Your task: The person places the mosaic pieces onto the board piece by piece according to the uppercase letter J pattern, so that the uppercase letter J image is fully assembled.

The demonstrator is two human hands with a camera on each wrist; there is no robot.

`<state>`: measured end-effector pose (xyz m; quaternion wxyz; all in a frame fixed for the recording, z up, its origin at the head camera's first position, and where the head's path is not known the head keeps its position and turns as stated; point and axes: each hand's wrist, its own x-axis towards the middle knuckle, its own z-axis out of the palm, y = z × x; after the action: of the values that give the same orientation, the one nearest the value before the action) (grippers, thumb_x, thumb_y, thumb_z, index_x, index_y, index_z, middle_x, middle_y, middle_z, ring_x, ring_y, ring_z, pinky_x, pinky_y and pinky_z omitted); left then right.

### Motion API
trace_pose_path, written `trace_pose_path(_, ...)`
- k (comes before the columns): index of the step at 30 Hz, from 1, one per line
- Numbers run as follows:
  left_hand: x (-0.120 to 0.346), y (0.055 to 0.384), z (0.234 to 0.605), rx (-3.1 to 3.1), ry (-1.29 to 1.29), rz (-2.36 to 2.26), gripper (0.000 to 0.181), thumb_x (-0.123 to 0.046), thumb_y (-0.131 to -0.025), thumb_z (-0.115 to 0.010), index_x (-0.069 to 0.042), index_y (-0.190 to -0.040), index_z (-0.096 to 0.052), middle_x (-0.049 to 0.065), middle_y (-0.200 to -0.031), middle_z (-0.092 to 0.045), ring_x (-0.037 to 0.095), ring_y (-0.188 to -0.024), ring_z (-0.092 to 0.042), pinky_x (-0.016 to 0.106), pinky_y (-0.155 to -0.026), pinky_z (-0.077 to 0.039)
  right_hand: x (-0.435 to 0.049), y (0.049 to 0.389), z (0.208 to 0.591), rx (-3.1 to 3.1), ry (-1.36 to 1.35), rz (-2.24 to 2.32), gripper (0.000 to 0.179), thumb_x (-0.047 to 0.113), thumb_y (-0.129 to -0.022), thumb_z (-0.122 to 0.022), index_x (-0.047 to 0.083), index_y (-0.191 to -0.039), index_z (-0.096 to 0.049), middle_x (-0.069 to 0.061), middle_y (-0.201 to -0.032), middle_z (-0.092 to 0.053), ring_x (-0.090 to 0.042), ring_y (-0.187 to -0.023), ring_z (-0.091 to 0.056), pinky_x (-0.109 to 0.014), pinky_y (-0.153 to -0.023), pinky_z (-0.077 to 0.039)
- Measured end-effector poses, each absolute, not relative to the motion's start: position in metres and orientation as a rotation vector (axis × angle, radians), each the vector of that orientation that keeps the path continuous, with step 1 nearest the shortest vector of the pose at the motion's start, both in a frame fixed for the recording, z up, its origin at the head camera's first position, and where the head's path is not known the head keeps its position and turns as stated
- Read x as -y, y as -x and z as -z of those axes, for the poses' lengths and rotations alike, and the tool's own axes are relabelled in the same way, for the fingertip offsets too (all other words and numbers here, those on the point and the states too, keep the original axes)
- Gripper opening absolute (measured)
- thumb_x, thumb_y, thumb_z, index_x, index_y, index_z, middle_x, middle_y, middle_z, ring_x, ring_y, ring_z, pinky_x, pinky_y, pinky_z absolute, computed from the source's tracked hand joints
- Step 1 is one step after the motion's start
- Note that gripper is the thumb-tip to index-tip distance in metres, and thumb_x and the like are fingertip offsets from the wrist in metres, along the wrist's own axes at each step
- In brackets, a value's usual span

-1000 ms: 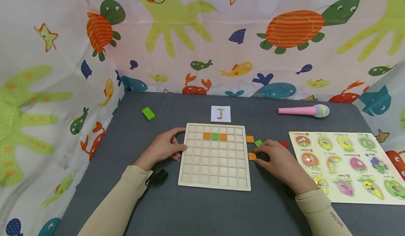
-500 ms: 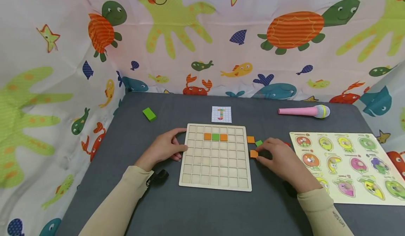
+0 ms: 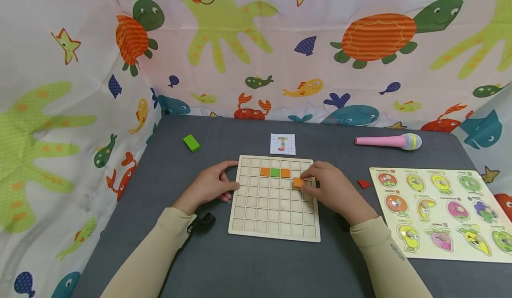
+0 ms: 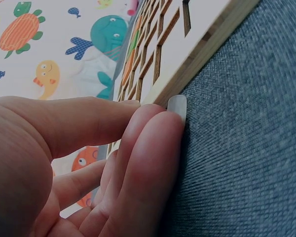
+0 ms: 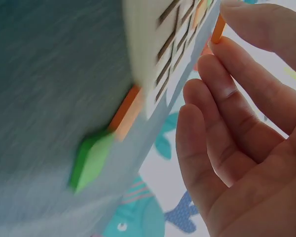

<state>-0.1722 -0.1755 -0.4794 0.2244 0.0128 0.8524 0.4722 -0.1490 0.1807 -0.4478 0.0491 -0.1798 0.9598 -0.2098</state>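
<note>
No words could be read. The dark lettering (image 3: 397,252) on the right sleeve (image 3: 378,256) and the tiny captions (image 3: 386,171) on the fruit board (image 3: 442,210) were too small.

Right hand (image 3: 335,189) overhangs board (image 3: 274,204); near side free

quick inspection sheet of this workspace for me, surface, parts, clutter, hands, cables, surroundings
Surface: dark grey table
Job's things: board holds three tiles in a row, orange, green, orange; card behind it; loose orange tile and loose green tile by its right edge; red piece farther right
Clutter: green block, microphone, fruit puzzle
Left hand: touches the board's left edge
Right hand: pinches another orange tile over the board
Cables: nothing seen for certain
Surroundings: sea-animal curtain behind and at both sides
</note>
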Motion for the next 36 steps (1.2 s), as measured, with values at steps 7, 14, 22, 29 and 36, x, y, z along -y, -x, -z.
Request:
trace_pose_path(7,0.173,0.172,0.478,-2.341,-0.038,-1.302,0.077,-0.023,-0.093,-0.087,-0.029,-0.161,-0.051,0.013,-0.090,-0.066,0.022,-0.066,-0.076,0.036,-0.063,-0.068,-0.150,0.160,0.447,-2.880,0.621,0.675,0.021,0.023,-0.097,-0.082,0.011,-0.114,-0.083,-0.005,-0.115,-0.075,-0.027,-0.115,-0.066,-0.051,-0.105,-0.060)
trace_pose_path(14,0.173,0.171,0.480,-2.348,-0.024,-1.294,0.076,-0.022,-0.093,-0.087,-0.030,-0.161,-0.051,0.013,-0.090,-0.066,0.022,-0.066,-0.076,0.036,-0.063,-0.068,-0.130,0.165,0.452,-2.874,0.704,0.676,0.018,0.021,-0.095,-0.082,0.011,-0.111,-0.084,-0.003,-0.110,-0.074,-0.024,-0.108,-0.067,-0.045,-0.097,-0.062)
trace_pose_path(22,0.170,0.172,0.478,-2.344,-0.035,-1.302,0.077,-0.023,-0.093,-0.087,-0.030,-0.161,-0.051,0.013,-0.090,-0.067,0.023,-0.067,-0.076,0.036,-0.063,-0.068,-0.125,0.164,0.452,-2.905,0.741,0.647,0.014,0.018,-0.093,-0.084,0.010,-0.105,-0.083,-0.003,-0.103,-0.073,-0.021,-0.097,-0.067,-0.041,-0.090,-0.062)
trace_pose_path(29,0.173,0.172,0.477,-2.353,-0.044,-1.297,0.077,-0.023,-0.094,-0.086,-0.029,-0.161,-0.050,0.013,-0.091,-0.067,0.022,-0.067,-0.076,0.035,-0.063,-0.068,-0.122,0.164,0.452,-2.914,0.735,0.628,0.014,0.017,-0.093,-0.084,0.010,-0.105,-0.083,-0.003,-0.103,-0.073,-0.021,-0.097,-0.065,-0.039,-0.089,-0.062)
trace_pose_path(36,0.176,0.173,0.477,-2.346,-0.041,-1.297,0.077,-0.023,-0.094,-0.086,-0.029,-0.162,-0.050,0.013,-0.091,-0.067,0.022,-0.067,-0.076,0.036,-0.064,-0.068,-0.120,0.165,0.453,-2.911,0.739,0.631,0.010,0.014,-0.093,-0.083,0.011,-0.102,-0.084,-0.003,-0.101,-0.073,-0.021,-0.096,-0.065,-0.039,-0.088,-0.062)
